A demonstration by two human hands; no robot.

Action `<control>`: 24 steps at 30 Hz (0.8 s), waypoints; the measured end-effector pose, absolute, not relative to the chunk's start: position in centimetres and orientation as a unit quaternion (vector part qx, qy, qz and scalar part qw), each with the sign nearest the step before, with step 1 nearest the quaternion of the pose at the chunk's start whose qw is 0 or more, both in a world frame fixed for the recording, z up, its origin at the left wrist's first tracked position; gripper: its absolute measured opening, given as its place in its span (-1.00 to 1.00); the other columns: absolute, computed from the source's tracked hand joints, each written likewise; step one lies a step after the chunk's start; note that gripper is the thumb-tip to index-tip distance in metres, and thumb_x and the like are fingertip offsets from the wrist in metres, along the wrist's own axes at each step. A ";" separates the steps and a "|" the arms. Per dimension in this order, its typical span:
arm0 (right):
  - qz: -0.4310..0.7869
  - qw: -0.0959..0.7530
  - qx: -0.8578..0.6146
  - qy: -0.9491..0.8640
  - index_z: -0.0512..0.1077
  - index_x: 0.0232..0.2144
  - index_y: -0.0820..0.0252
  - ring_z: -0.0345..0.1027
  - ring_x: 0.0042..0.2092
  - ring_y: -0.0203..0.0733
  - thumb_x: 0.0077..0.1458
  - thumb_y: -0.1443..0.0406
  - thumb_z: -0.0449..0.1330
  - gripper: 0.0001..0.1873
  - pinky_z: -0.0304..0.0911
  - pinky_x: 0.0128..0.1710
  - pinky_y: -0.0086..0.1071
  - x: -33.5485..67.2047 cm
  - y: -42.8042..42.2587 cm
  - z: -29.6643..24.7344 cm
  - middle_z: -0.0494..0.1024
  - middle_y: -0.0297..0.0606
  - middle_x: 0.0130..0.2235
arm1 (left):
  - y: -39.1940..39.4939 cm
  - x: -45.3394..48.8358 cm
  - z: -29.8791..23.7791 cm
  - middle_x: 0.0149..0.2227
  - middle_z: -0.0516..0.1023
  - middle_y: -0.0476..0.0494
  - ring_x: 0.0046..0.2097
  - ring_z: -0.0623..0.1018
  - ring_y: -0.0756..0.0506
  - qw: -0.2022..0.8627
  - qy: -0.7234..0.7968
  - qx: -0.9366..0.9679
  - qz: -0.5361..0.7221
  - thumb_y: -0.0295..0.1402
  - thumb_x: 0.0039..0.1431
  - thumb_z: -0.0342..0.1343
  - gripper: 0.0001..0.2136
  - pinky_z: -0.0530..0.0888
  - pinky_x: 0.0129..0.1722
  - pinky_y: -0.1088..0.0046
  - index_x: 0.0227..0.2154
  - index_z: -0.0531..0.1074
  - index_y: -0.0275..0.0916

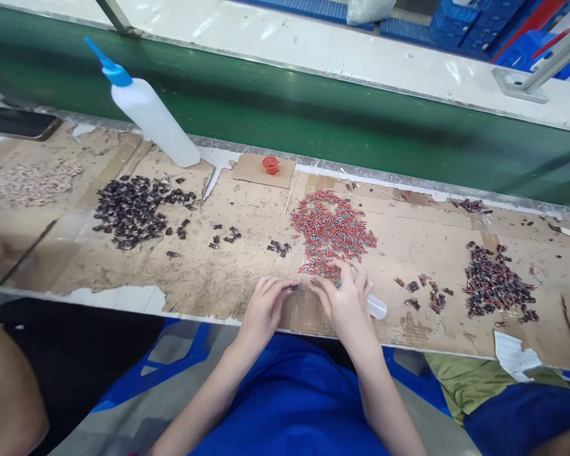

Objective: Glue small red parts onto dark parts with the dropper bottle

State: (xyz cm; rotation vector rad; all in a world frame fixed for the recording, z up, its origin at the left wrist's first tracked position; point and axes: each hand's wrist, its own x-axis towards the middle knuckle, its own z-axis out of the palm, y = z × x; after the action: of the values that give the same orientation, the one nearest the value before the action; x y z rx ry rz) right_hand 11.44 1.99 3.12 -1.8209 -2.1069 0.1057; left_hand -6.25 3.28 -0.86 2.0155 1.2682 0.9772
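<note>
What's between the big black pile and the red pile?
In the head view, scattered black pieces and a small black cluster lie on the cardboard there; a thin stick lies beside the red pile.

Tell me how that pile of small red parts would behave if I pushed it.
The pile of red parts would probably spread rather than slide as one block, since the pieces look loose and separate. Each looks tiny, so likely very light. Their slim shapes might roll a little, though they're too small here to tell if they're round.
</note>
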 end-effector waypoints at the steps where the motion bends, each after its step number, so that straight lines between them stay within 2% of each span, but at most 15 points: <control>1: 0.037 0.170 -0.643 -0.746 0.57 -0.33 0.08 0.11 0.10 0.17 0.14 0.30 0.22 -0.90 0.17 -0.06 0.03 11.2 2.3 2.8 0.43 -0.06 -0.02 | 3.3 -6.4 -0.9 -0.30 0.58 -0.11 -0.22 0.50 -0.10 0.286 0.472 0.748 0.369 -0.45 0.30 -0.04 -0.80 0.50 -0.21 0.38 -0.19 0.49 -0.18; 5: 0.043 0.179 -0.633 -0.752 0.56 -0.42 0.12 0.20 0.07 0.13 0.17 0.35 0.17 -0.82 0.24 -0.08 0.04 11.2 3.1 2.0 0.49 -0.07 -0.06 | 3.3 -6.6 -0.9 -0.29 0.60 -0.11 -0.25 0.56 -0.08 0.314 0.488 0.717 0.387 -0.42 0.27 0.03 -0.84 0.53 -0.26 0.42 -0.19 0.51 -0.19; 7: 0.084 0.230 -0.615 -0.749 0.56 -0.39 0.13 0.28 0.02 0.09 0.18 0.36 0.16 -0.82 0.29 -0.08 0.01 11.5 3.1 2.1 0.55 -0.08 -0.12 | 3.2 -6.5 -0.7 -0.29 0.60 -0.11 -0.26 0.58 -0.07 0.325 0.498 0.701 0.394 -0.41 0.26 0.05 -0.86 0.54 -0.26 0.42 -0.23 0.52 -0.19; 10: 0.227 0.342 -0.578 -0.705 0.58 -0.32 0.12 0.46 -0.18 -0.09 0.19 0.34 0.16 -0.83 0.40 -0.16 -0.18 11.9 2.4 2.5 0.62 -0.18 -0.28 | 3.2 -6.1 0.1 -0.30 0.62 -0.10 -0.26 0.59 -0.07 0.332 0.492 0.695 0.407 -0.41 0.26 0.07 -0.87 0.55 -0.23 0.41 -0.26 0.53 -0.19; 13: 0.358 0.404 -0.580 -0.610 0.59 -0.31 0.11 0.51 -0.32 -0.19 0.15 0.28 0.22 -0.87 0.43 -0.34 -0.35 12.1 1.4 3.2 0.63 -0.24 -0.33 | 3.2 -5.3 1.0 -0.29 0.63 -0.11 -0.24 0.60 -0.07 0.336 0.468 0.700 0.423 -0.44 0.26 0.06 -0.86 0.55 -0.21 0.42 -0.24 0.53 -0.20; 17: 0.412 0.448 -0.586 -0.535 0.61 -0.28 0.08 0.50 -0.29 -0.20 0.14 0.25 0.22 -0.84 0.44 -0.39 -0.41 12.1 0.5 3.7 0.61 -0.22 -0.27 | 3.1 -4.2 2.1 -0.28 0.64 -0.13 -0.24 0.61 -0.07 0.346 0.441 0.706 0.432 -0.45 0.25 0.07 -0.86 0.55 -0.22 0.43 -0.23 0.54 -0.20; 20: 0.409 0.474 -0.602 -0.496 0.61 -0.25 0.09 0.51 -0.24 -0.17 0.12 0.24 0.23 -0.82 0.46 -0.33 -0.37 12.0 0.1 3.8 0.62 -0.19 -0.25 | 2.8 -3.4 2.6 -0.27 0.65 -0.13 -0.24 0.61 -0.07 0.353 0.432 0.708 0.434 -0.44 0.25 0.08 -0.86 0.55 -0.21 0.42 -0.23 0.54 -0.19; 24: 0.392 0.496 -0.633 -0.447 0.61 -0.32 0.14 0.53 -0.25 -0.15 0.07 0.21 0.26 -0.83 0.47 -0.32 -0.35 11.9 -0.3 3.7 0.63 -0.18 -0.28 | 2.4 -2.6 2.9 -0.29 0.64 -0.12 -0.25 0.61 -0.06 0.371 0.430 0.696 0.439 -0.43 0.24 0.10 -0.88 0.56 -0.23 0.44 -0.24 0.53 -0.20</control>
State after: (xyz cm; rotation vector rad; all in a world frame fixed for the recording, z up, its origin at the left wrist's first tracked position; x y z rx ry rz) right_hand 11.89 -0.25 3.71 -1.5330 -1.0840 0.9498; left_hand -2.58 2.37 2.94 1.7849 1.1027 1.1255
